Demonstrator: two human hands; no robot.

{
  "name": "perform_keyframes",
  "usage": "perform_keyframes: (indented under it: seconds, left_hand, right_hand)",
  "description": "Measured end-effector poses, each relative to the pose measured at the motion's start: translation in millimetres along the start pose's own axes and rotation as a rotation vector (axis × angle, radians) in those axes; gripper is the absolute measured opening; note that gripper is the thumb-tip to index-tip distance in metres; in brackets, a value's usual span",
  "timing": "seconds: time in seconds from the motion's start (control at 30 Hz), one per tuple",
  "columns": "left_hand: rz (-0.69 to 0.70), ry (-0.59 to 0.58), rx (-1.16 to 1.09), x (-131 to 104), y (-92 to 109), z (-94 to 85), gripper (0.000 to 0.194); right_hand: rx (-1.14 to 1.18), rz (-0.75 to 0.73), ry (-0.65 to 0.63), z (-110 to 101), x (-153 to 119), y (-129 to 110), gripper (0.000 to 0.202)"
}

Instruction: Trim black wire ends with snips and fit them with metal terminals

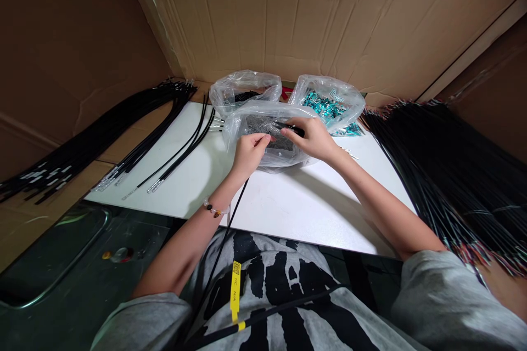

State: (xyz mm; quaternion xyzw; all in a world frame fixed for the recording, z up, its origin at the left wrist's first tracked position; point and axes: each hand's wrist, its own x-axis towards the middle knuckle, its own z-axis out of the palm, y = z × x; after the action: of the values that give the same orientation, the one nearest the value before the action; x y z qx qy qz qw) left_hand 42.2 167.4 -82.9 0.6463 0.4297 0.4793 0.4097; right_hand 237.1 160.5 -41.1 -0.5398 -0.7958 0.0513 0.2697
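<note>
"As the table is scanned from the left, what is met first?"

"Cable bundles are laid there, their long axes slanted from lower left to upper right."

"And by the left hand?"

"A black cable is pinched between thumb and forefinger, its end mostly hidden. It is led up from the lap over the table edge, tilted rightward, pointed away from the body towards a clear bag of grey bits."

"How is the right hand held?"

"Curled around a dark tool, whose tip is pointed left, above that bag."

"Farther right?"

"Teal pieces are bagged behind; more black cables are heaped beyond."
</note>
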Motion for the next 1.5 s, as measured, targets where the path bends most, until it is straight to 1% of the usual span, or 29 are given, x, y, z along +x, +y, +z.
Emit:
perform_keyframes:
  seconds: [0.07, 0.13, 0.37, 0.53, 0.7, 0.93, 1.2, 1.37, 1.5]
  left_hand:
    - [0.006, 0.009, 0.024, -1, 0, 0.1, 0.026]
    - [0.016, 0.021, 0.053, -1, 1, -0.1, 0.026]
    - [0.049, 0.067, 0.137, -2, 0, -3.5, 0.031]
    - [0.025, 0.059, 0.168, -1, -1, -6.1, 0.031]
    - [-0.043, 0.037, 0.158, -1, 0, -8.2, 0.029]
    - [-0.133, 0.042, 0.088, 0, -3, -6.5, 0.027]
    - [-0.13, 0.043, 0.058, -2, -4, -5.9, 0.025]
    - [-0.122, 0.04, 0.046, -2, 1, -7.0, 0.025]
    - [-0.119, 0.061, 0.054, -1, 0, -6.3, 0.024]
  right_hand:
    - [0.009, -0.038, -0.045, 3, -2, -1, 0.03]
    - [0.002, -0.049, -0.063, 6, -3, -2, 0.029]
    - [-0.031, -0.065, -0.073, 8, 0, -6, 0.035]
    - [-0.03, -0.055, -0.065, 10, 1, -10, 0.035]
    - [-0.01, -0.049, -0.034, 12, 1, -9, 0.033]
    - [0.015, -0.029, 0.016, 17, 1, -4, 0.028]
    - [0.012, -0.058, 0.002, 25, -1, -4, 0.029]
    - [-0.001, -0.059, 0.0, 21, -1, -5, 0.03]
    - [-0.001, -0.041, 0.013, 16, 0, -5, 0.028]
